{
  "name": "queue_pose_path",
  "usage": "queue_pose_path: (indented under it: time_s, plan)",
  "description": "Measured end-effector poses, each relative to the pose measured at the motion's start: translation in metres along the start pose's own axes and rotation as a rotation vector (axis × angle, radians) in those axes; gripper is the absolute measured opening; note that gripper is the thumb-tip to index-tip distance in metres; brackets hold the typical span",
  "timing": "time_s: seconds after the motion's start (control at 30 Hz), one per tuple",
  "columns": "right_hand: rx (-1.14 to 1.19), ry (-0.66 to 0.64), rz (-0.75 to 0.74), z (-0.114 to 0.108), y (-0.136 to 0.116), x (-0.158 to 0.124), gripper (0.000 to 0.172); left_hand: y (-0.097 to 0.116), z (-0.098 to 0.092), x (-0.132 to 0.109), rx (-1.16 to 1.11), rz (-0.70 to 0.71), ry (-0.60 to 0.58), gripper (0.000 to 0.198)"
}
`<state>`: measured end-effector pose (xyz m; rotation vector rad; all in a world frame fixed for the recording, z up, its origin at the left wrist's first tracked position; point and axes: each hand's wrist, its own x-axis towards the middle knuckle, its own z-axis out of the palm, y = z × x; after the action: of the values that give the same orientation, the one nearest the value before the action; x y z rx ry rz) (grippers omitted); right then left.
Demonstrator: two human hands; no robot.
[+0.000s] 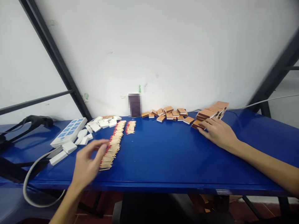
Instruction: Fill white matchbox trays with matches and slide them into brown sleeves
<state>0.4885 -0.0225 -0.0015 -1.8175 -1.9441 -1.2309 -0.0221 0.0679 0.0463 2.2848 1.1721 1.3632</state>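
Note:
My left hand [87, 161] hovers beside a long row of red-tipped matches [114, 143]. Its thumb and index finger curve toward the row with a gap between them, and nothing shows in that gap. At the right, my right hand [218, 132] rests at the front of a stack of brown matchbox sleeves [212, 110]. Its thumb and fingers are around a brown matchbox sleeve [196, 125] at the stack's near left corner; the fingers partly cover it. A smaller bunch of matches [130, 127] lies right of the long row.
Several closed matchboxes [171, 114] lie along the wall. White matchbox trays [95, 127] are scattered around a white power strip [68, 132] at the left. Its cable [29, 180] loops over the edge of the blue table [158, 155]. A blurred dark rectangle [135, 105] leans on the wall.

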Motion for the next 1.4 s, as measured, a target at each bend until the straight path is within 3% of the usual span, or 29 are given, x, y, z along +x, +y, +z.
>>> queue_pose_path:
  time_s: [0.1, 0.2, 0.27, 0.4, 0.57, 0.7, 0.8, 0.9, 1.0, 1.17, 1.23, 1.4]
  plan:
    - [0.065, 0.077, -0.014, -0.007, -0.009, 0.005, 0.029, -0.040, -0.001, 0.055, 0.335, -0.046, -0.025, 0.037]
    - [0.229, 0.109, -0.060, -0.015, -0.031, 0.020, 0.022, -0.078, 0.008, 0.105, 0.785, 0.117, -0.277, 0.042]
    - [0.342, 0.095, -0.083, -0.015, -0.050, 0.035, 0.021, -0.095, 0.015, 0.128, 0.842, 0.147, -0.350, 0.043]
    - [0.504, -0.011, -0.070, -0.003, -0.083, 0.073, 0.024, -0.110, 0.021, 0.145, 0.892, 0.185, -0.437, 0.040]
    - [0.634, -0.144, -0.066, 0.021, -0.108, 0.123, 0.026, -0.112, 0.016, 0.138, 0.930, 0.177, -0.451, 0.043]
    - [0.740, -0.239, -0.062, 0.036, -0.136, 0.159, 0.028, -0.097, 0.014, 0.129, 0.870, 0.138, -0.323, 0.053]
    - [0.904, -0.210, -0.040, 0.038, -0.169, 0.177, 0.029, -0.075, 0.014, 0.118, 0.721, 0.071, -0.221, 0.054]
    - [1.073, -0.143, 0.022, 0.028, -0.201, 0.181, 0.027, -0.040, 0.014, 0.095, 0.483, 0.045, -0.156, 0.046]
    - [1.171, -0.151, 0.044, 0.013, -0.221, 0.173, 0.022, 0.003, 0.019, 0.058, 0.164, 0.074, -0.131, 0.036]
    - [1.162, -0.198, -0.068, 0.004, -0.229, 0.165, 0.013, 0.056, 0.039, -0.008, 0.011, 0.114, -0.344, 0.014]
    - [1.147, -0.216, -0.047, 0.006, -0.229, 0.166, 0.008, 0.063, 0.044, -0.021, 0.023, 0.147, -0.441, 0.014]
    - [1.130, -0.277, 0.025, 0.010, -0.229, 0.171, 0.005, 0.058, 0.048, -0.026, 0.079, 0.237, -0.426, 0.016]
